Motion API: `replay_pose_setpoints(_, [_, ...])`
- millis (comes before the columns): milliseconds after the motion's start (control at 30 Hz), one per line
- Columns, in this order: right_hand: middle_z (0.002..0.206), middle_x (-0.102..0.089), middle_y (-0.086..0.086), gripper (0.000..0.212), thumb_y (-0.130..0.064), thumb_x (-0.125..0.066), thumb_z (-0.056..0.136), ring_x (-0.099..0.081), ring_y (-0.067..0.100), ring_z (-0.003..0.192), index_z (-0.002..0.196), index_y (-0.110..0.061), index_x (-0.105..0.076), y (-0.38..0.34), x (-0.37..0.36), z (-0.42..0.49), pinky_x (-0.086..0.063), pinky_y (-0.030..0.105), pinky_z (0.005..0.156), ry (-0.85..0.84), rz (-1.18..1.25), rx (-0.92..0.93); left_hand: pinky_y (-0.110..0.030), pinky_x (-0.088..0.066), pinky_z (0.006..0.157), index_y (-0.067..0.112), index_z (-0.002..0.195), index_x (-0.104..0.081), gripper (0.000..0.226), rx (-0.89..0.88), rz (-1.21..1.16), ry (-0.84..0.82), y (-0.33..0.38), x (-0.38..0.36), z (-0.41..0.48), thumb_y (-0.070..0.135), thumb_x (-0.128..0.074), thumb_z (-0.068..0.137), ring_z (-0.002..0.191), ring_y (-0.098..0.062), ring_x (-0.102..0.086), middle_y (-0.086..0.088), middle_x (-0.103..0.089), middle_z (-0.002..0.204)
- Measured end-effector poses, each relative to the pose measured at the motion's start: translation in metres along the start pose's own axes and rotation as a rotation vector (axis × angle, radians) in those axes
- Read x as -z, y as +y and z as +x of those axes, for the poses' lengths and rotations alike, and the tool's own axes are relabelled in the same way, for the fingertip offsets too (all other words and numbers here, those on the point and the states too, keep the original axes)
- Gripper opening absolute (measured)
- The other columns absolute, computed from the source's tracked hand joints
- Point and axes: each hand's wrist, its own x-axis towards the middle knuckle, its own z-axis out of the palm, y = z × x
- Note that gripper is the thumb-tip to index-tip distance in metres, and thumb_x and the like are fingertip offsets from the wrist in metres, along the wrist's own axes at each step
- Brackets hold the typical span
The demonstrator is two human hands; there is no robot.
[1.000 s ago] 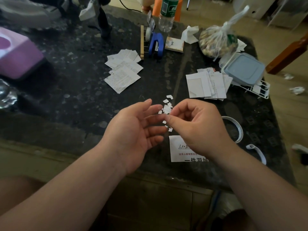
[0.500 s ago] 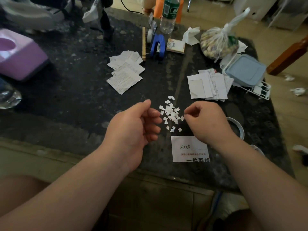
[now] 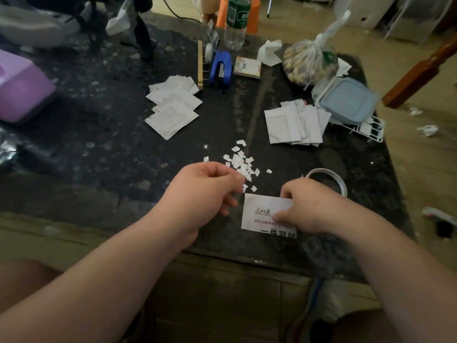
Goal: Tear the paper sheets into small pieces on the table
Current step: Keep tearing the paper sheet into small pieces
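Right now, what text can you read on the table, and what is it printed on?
"一件羽绒": large black print, bottoms cut off, along the near edge of the paper sheet that the right hand holds.
Cursive heading and red line on that sheet: too blurred to read.
Green bottle label: unreadable.
Left paper stack and right paper stack: print too small.

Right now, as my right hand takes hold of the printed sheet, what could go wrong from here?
Your left hand is right beside the scrap pile; a careless sweep could scatter it. The printed sheet, pinched by your right hand, lies close to the near edge of the table, so fresh pieces might drop off onto the floor.
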Motion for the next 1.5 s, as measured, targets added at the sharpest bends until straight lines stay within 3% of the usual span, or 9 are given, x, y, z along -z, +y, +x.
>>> replay_pose_setpoints(233, [0.075,-0.069,-0.009,0.018,-0.038,-0.079,0.084,-0.064,0.005,0.071,0.076,-0.026,-0.069,0.026,0.015,-0.023,-0.049,0.022,0.059,0.034,0.231,0.193,-0.038,-0.063,0.076,0.029,0.107,-0.073,0.025,-0.028,0.228,-0.006,-0.007,-0.014,0.011,0.023,-0.084,0.084,0.09,-0.016,-0.075,0.011,-0.078,0.095])
replay_pose_setpoints(500, [0.088,-0.08,-0.007,0.012,-0.026,-0.077,0.088,-0.076,0.008,0.083,0.097,-0.018,-0.076,0.06,0.03,-0.037,-0.06,0.032,0.079,0.003,0.689,0.186,-0.038,-0.064,0.075,0.01,0.11,-0.068,0.029,-0.078,0.088,-0.116,0.003,-0.032,0.001,-0.003,-0.076,0.086,0.074,-0.027,-0.074,-0.01,-0.079,0.084])
replay_pose_setpoints(633, [0.085,-0.079,0.004,0.011,-0.019,-0.07,0.094,-0.077,0.019,0.081,0.092,-0.008,-0.073,0.059,0.023,-0.04,-0.055,0.022,0.059,0.151,1.079,0.122,-0.031,-0.061,0.065,0.011,0.116,-0.065,0.035,-0.12,0.041,-0.13,0.002,-0.038,-0.005,-0.004,-0.075,0.086,0.07,-0.024,-0.072,-0.011,-0.076,0.079])
replay_pose_setpoints(733, [0.081,-0.078,0.005,0.013,-0.021,-0.068,0.096,-0.076,0.017,0.076,0.09,-0.01,-0.073,0.049,0.014,-0.037,-0.058,0.028,0.063,0.289,1.278,0.026,-0.029,-0.06,0.063,0.01,0.123,-0.062,0.042,-0.083,0.011,-0.221,-0.002,-0.042,-0.01,-0.006,-0.073,0.086,0.07,-0.025,-0.072,-0.013,-0.075,0.08])
replay_pose_setpoints(933, [0.08,-0.078,0.008,0.012,-0.021,-0.069,0.095,-0.075,0.023,0.077,0.087,-0.014,-0.073,0.035,0.014,-0.04,-0.059,0.038,0.069,0.304,1.316,0.038,-0.039,-0.061,0.079,0.019,0.129,-0.061,0.055,-0.077,0.104,-0.454,-0.003,-0.042,-0.019,-0.008,-0.075,0.083,0.1,-0.028,-0.075,-0.004,-0.077,0.114])
replay_pose_setpoints(1033, [0.08,-0.077,0.011,0.012,-0.021,-0.07,0.093,-0.077,0.023,0.074,0.093,-0.009,-0.072,0.039,0.027,-0.051,-0.06,0.034,0.062,0.149,1.159,0.158,-0.04,-0.061,0.073,0.008,0.13,-0.061,0.056,-0.025,-0.233,-0.414,0.001,-0.032,-0.017,-0.001,-0.059,0.075,0.101,-0.039,-0.072,-0.021,-0.072,0.116])
replay_pose_setpoints(1133, [0.079,-0.077,0.009,0.015,-0.026,-0.072,0.089,-0.077,0.021,0.07,0.092,-0.011,-0.071,0.04,0.035,-0.058,-0.057,0.025,0.055,0.043,1.012,0.238,-0.042,-0.059,0.069,0.006,0.132,-0.058,0.06,-0.017,-0.41,-0.44,0.008,-0.027,-0.017,0.004,-0.064,0.073,0.092,-0.039,-0.069,-0.027,-0.071,0.109])
replay_pose_setpoints(1233, [0.078,-0.077,0.006,0.018,-0.028,-0.072,0.085,-0.076,0.017,0.069,0.091,-0.011,-0.071,0.034,0.033,-0.059,-0.056,0.022,0.055,0.018,0.98,0.268,-0.038,-0.061,0.068,0.013,0.125,-0.061,0.054,-0.102,-0.198,-0.301,0.008,-0.03,-0.021,0.015,-0.083,0.076,0.083,-0.031,-0.075,-0.018,-0.076,0.091])
replay_pose_setpoints(1500, [0.082,-0.074,0.017,0.026,-0.029,-0.076,0.075,-0.071,0.027,0.071,0.089,-0.007,-0.075,0.018,0.02,-0.053,-0.058,0.039,0.065,-0.086,1.358,0.088,-0.036,-0.059,0.07,0.013,0.105,-0.074,0.032,-0.194,-0.183,-0.209,0.001,-0.033,-0.023,0.009,-0.078,0.074,0.071,-0.028,-0.072,-0.013,-0.074,0.079])
